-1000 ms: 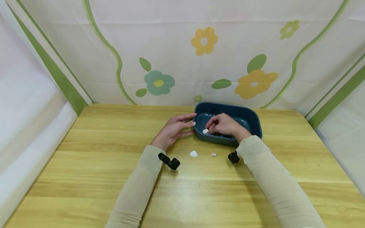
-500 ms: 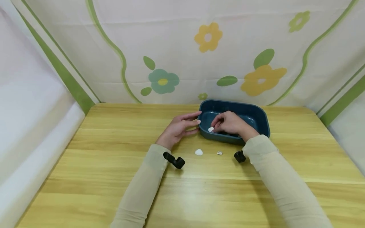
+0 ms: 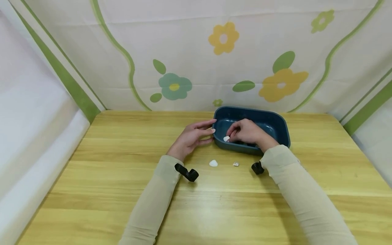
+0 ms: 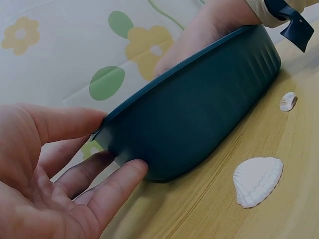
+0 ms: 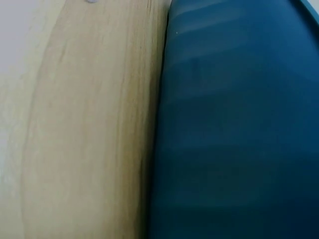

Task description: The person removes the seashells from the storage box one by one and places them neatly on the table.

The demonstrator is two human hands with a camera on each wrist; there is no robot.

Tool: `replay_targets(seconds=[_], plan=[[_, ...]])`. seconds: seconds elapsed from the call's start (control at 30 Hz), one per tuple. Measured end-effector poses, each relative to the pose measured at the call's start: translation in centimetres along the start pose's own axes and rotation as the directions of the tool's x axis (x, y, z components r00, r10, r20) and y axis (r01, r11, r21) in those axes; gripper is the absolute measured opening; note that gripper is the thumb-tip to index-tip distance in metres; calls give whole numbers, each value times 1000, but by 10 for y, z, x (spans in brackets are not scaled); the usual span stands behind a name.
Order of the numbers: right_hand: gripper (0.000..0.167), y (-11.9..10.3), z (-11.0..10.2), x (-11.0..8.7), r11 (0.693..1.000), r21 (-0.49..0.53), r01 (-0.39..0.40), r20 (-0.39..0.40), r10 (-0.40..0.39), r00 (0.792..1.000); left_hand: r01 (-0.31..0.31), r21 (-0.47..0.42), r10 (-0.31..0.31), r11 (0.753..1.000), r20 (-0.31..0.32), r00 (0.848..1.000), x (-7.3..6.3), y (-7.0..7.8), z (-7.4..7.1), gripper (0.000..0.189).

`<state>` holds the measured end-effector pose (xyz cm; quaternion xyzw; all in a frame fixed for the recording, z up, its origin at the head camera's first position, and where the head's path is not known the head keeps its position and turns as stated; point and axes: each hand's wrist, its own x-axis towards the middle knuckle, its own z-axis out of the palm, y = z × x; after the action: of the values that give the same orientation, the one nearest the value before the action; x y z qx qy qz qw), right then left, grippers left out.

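Note:
A dark blue rectangular tub (image 3: 235, 147) stands at the back of the table. My right hand (image 3: 246, 132) reaches down inside it, thumb and fingers pinching a small white seashell (image 3: 226, 139). At the tub's left end, my left hand (image 3: 193, 136) touches the outer wall with extended fingertips; the left wrist view shows its fingers (image 4: 122, 184) against the wall and rim. In front of the tub lie a white ribbed seashell (image 4: 257, 181) and a smaller brownish-white shell (image 4: 288, 101). The right wrist view shows mostly the tub's side (image 5: 234, 124), with the right hand hidden.
The wooden table (image 3: 196, 211) extends toward me and to both sides. A white cloth with printed flowers (image 3: 196, 44) hangs directly behind the tub. Black mounts (image 3: 187, 173) project from both sleeves, the right mount (image 3: 258, 168) close to the tub's front wall.
The head view has shifted slightly, so everything appears a little further right than a second ago. Both hands keep their places at the tub, and the shells on the table have not moved.

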<state>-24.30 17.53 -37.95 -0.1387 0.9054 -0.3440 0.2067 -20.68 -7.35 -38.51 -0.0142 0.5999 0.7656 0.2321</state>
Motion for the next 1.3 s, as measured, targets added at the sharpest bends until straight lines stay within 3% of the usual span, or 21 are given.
replay_targets(seconds=[0.47,0.83,1.3], plan=[[11,0,-1,-1,999,-10,34,19,-34,999,3,-9,-3,1000,3,1000,0,0,0,47],[12,-1,-1,-1,999,-21,46,-62,-47,997,1,-16,-1,1000,-6,1000,0,-2,0,46],[18,-3,2,-4,1000,5,22,-69,-22,997,4,-13,-4,1000,17,1000,-2,-1,-1,50]])
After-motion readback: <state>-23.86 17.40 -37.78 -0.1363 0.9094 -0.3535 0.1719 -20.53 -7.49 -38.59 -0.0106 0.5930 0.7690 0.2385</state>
